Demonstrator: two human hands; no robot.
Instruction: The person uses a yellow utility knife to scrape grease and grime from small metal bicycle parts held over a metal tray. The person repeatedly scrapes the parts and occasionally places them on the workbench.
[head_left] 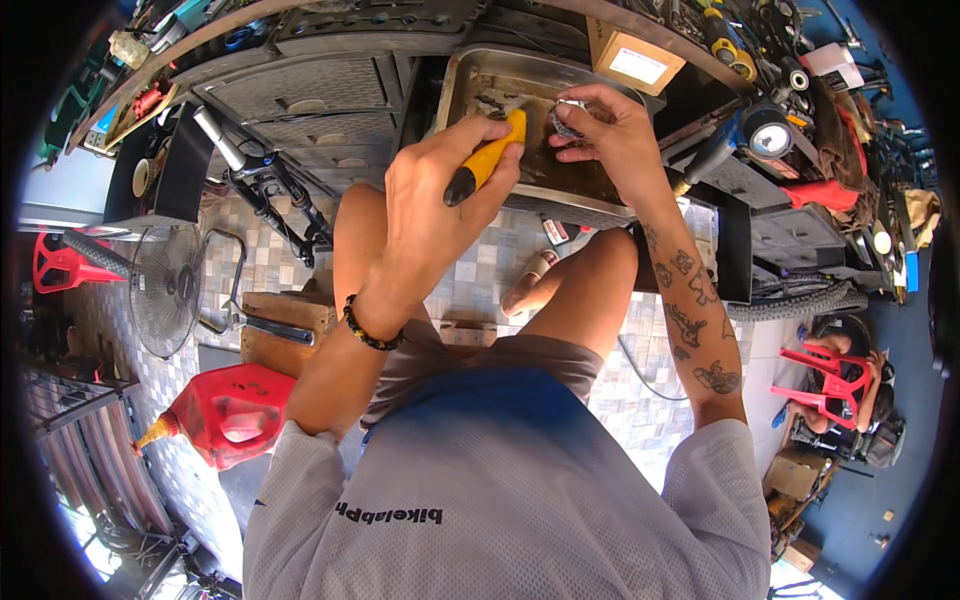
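My left hand (435, 180) is closed around a yellow handle (493, 158) with a black butt end; I cannot make out what kind of tool it belongs to. Its front end points toward my right hand (612, 130), whose fingers pinch a small, greyish, shiny part (570, 114). The fingers partly cover that part, so its kind is unclear. Both hands are above a rectangular metal tray (455, 85) with brown, dirty liquid or grime on its bottom. A small dark piece lies in the tray's far left.
A cardboard box (632, 62) stands behind the tray. A bike suspension fork (268, 190) leans at the left, near a fan (166, 290) and a red jug (235, 415). Right of the tray is a gauge (770, 138). A person sits near a red chair (828, 385) at the right.
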